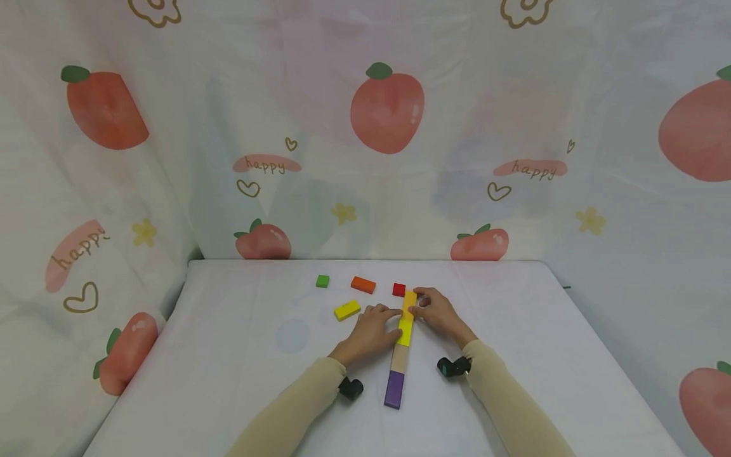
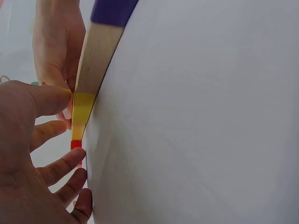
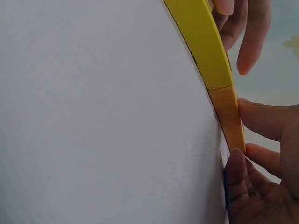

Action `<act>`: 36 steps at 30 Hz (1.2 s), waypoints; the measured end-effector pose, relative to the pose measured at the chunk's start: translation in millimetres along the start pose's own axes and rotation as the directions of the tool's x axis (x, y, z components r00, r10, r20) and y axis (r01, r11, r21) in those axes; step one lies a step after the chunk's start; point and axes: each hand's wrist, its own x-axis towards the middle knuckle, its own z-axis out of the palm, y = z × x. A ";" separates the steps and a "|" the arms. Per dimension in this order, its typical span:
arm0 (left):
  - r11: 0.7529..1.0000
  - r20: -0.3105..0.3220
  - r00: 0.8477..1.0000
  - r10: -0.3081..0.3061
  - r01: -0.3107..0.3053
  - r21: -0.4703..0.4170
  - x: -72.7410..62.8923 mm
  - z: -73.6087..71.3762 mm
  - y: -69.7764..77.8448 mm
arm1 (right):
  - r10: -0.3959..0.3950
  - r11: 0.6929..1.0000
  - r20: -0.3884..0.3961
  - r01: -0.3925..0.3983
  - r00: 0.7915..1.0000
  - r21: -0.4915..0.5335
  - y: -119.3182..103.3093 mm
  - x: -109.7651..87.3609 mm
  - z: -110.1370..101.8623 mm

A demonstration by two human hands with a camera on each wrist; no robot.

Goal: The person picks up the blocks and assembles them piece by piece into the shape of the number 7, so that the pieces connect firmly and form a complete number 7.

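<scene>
A straight row of rectangular blocks lies on the white table: a purple block [image 1: 394,390] nearest, then a plain wooden block [image 1: 399,358], a yellow block [image 1: 405,332] and an amber block [image 1: 408,301] at the far end. My left hand [image 1: 372,331] reaches the row from the left, fingers spread, thumb tip at the yellow block's side. From the right, my right hand [image 1: 436,312] pinches the amber block, thumb along its side and fingertips around its far end, as the right wrist view shows. Just left of that end sits a small red block [image 1: 399,289].
Loose blocks lie left of the row: a second yellow block [image 1: 347,310], an orange block [image 1: 363,284] and a small green block [image 1: 322,281]. A fruit-print cloth [image 1: 400,190] hangs behind the table [image 1: 228,355].
</scene>
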 end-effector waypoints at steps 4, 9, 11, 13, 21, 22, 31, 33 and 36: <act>0.999 0.007 1.000 -0.029 0.030 -0.028 9.0 -1.5 1.1 | -0.009 1.000 0.003 0.009 1.000 0.002 0.7 2.2 0.7; 0.999 0.019 0.999 -0.045 0.045 -0.024 12.9 -4.3 4.1 | -0.016 1.000 0.003 0.016 1.000 0.003 -0.1 3.5 0.8; 0.999 0.014 0.999 -0.046 0.046 -0.014 13.2 -4.8 4.5 | -0.012 1.000 -0.002 0.012 1.000 0.007 -1.0 3.9 0.4; 0.999 0.007 0.999 -0.044 0.044 -0.003 13.2 -4.4 3.9 | -0.005 1.000 0.001 0.005 1.000 0.013 -2.0 4.7 0.1; 0.999 -0.009 0.999 -0.038 0.038 0.018 11.0 1.2 -2.6 | -0.035 0.999 0.013 0.034 0.999 0.007 -4.3 12.0 -1.3; 0.999 -0.011 0.999 -0.041 0.041 0.015 11.1 0.9 -2.4 | -0.049 0.999 -0.003 0.049 0.999 -0.003 -5.5 13.1 -2.2; 0.999 -0.012 0.999 -0.046 0.047 0.021 14.0 0.1 0.6 | -0.080 0.997 -0.038 0.080 0.996 0.005 -18.7 33.6 -7.4; 0.999 -0.007 0.999 -0.049 0.049 0.019 13.9 1.2 1.8 | -0.068 0.998 -0.022 0.068 0.997 0.014 -19.0 37.4 -7.5; 0.999 0.005 0.999 -0.048 0.048 0.017 14.2 3.6 3.8 | -0.052 0.999 -0.014 0.052 0.999 0.011 -16.7 41.4 -6.3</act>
